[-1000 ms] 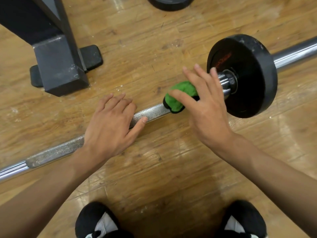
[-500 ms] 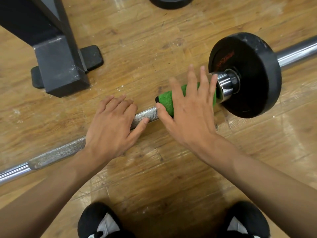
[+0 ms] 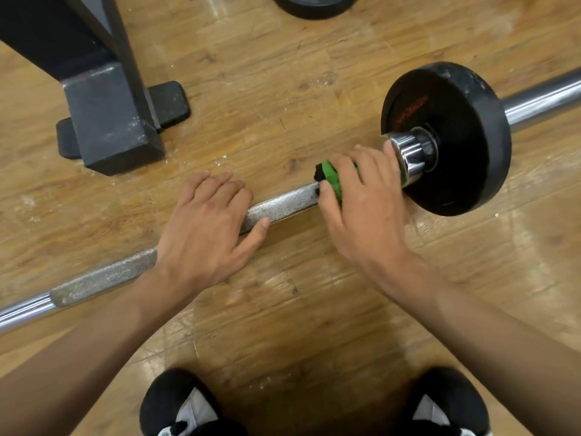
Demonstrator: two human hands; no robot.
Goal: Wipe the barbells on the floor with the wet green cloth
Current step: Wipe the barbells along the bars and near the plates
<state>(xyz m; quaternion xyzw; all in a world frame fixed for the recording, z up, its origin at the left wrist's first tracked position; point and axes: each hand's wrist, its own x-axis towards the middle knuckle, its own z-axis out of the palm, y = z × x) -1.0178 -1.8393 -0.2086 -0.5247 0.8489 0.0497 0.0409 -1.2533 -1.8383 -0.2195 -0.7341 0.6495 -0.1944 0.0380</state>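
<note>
Nearest us are our two black shoes on the wood floor. Our left hand rests on the knurled bar, fingers loose and laid over it, thumb along its near side. Our right hand is curled around the green cloth, clamping it around the bar just beside the chrome collar of the black plate. Beyond stand a dark rack foot and, at the top edge, another plate.

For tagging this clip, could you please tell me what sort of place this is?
Most likely a gym: a barbell with a black weight plate lies on a wooden floor, beside a black steel rack foot.
</note>
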